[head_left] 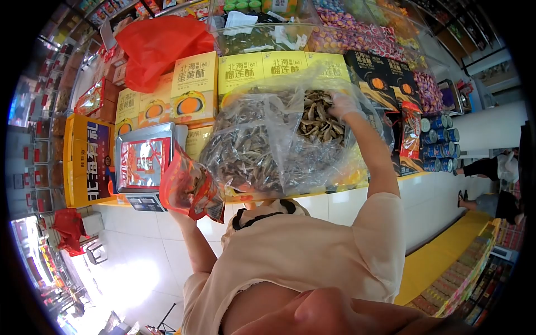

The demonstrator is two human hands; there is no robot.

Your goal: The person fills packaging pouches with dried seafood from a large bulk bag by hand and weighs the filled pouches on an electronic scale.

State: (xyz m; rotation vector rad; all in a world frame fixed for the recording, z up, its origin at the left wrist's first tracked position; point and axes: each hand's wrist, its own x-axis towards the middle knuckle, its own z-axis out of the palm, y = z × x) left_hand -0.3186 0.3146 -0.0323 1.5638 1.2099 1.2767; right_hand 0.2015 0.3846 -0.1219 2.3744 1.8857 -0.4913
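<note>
A large clear plastic bag (257,120) lies open across the boxes, full of small dark strips that look like dried fish (321,120). My right hand (344,105), in a thin clear glove, reaches through the bag's opening and touches the dried fish at its right side. Its fingertips are hard to make out against the fish and plastic. On the left, my left hand (181,216) grips a red printed pouch (192,187) from below, and the pouch hides most of its fingers. The pouch is tilted, beside a scale (124,162) whose metal tray carries another red-and-silver packet (146,159).
Yellow pastry boxes (195,84) and black boxes (371,75) stand behind the bag. A red plastic bag (162,47) drapes over the left ones. Blue cans (441,137) are stacked at right. Wrapped sweets (357,42) fill bins at the back. Other people's legs (480,204) show far right.
</note>
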